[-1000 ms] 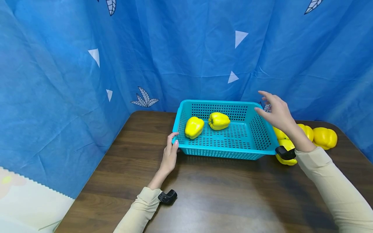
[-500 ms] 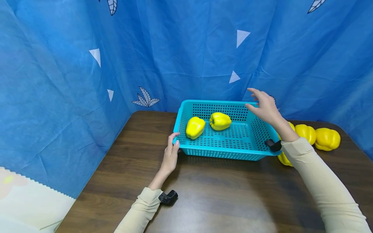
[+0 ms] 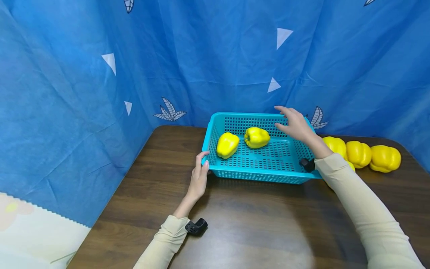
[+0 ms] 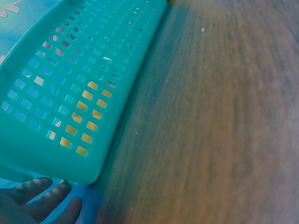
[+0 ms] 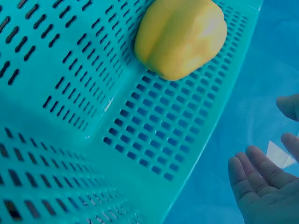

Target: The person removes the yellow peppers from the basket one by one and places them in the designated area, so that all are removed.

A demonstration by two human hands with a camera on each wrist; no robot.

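A turquoise plastic basket (image 3: 262,173) with slotted walls stands on the table. Two yellow bell peppers lie inside: one pepper (image 3: 227,145) at the left, another pepper (image 3: 257,137) nearer the middle. My left hand (image 3: 196,181) holds the basket's left front corner by the rim; its fingertips (image 4: 60,195) show against the basket's end in the left wrist view. Over the basket's right rear corner hovers my right hand (image 3: 296,126), fingers spread and holding nothing. In the right wrist view that hand (image 5: 271,189) is beyond the rim, apart from the pepper (image 5: 180,37).
Several more yellow bell peppers (image 3: 358,154) sit in a group on the table right of the basket, some partly hidden by the right arm. A blue curtain (image 3: 215,56) hangs behind the brown wooden table (image 3: 248,213). A pale cloth (image 3: 37,231) lies at lower left.
My right hand has moved left from the right end of the basket to above its rear right corner, staying without a hold. The left hand stays on the corner.
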